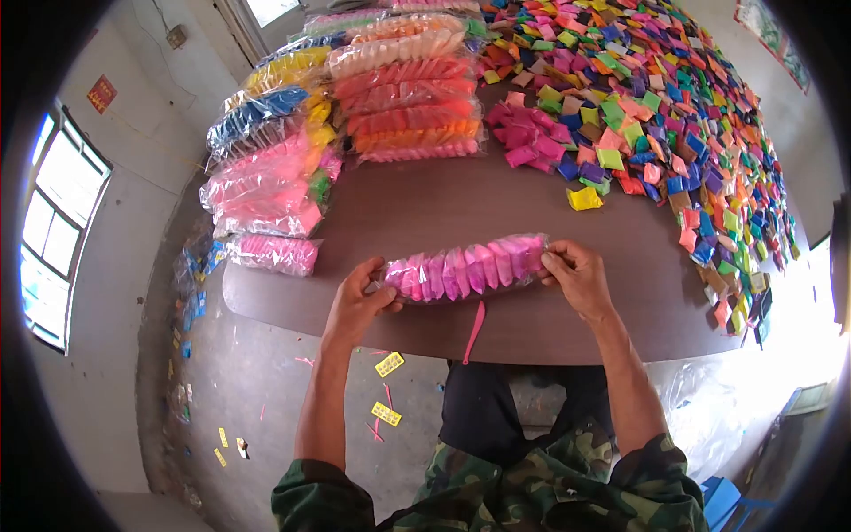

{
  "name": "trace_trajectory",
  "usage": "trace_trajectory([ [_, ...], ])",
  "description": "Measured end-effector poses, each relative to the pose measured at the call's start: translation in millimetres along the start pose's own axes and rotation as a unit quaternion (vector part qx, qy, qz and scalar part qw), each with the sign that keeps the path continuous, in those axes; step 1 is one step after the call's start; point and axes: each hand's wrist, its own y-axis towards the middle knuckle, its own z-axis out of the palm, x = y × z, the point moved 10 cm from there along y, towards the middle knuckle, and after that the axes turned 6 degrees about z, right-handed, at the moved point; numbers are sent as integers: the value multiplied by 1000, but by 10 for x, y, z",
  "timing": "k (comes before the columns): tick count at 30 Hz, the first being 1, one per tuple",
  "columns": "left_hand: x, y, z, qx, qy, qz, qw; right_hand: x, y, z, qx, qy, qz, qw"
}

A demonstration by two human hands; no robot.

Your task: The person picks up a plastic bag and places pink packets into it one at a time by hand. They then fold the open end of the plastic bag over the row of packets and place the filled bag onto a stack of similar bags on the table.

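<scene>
Between my two hands is a long clear plastic bag of pink packets (465, 269), stretched sideways above the near part of the brown table (408, 199). My left hand (362, 297) pinches the bag's left end, thumb toward me. At the other end, my right hand (576, 277) grips the bag's right corner between thumb and fingers. Inside, several pink and magenta packets stand in a row, pressed against each other. Just below the bag, a thin pink plastic strip (475, 332) lies at the table's front edge.
Filled bags (408, 97) are stacked at the back left, with another pink bag (273, 254) nearest the left edge. A large heap of coloured packets (656, 124) covers the right side. One yellow packet (584, 199) lies apart. Yellow cards (387, 413) litter the floor.
</scene>
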Motion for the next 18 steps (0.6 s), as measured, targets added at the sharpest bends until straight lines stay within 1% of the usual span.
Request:
trace_trajectory([
  [4,-67,-80,-100,-10,-32,29,999,82,-5,123,16,14,-22,1000],
  [7,-91,-99,-289,-27,33,64,997,153,9,248,29,-24,-63,997],
  [10,-179,-117,-530,-78,115,91,986,206,24,433,66,-8,-90,994],
  [13,-405,-239,-590,-116,92,123,981,198,54,570,79,47,-77,993],
  [16,-297,-214,-620,-104,309,151,933,-46,175,650,79,-125,-49,988],
  [18,-313,-228,-614,-128,331,155,922,-122,244,702,83,-124,-64,987],
])
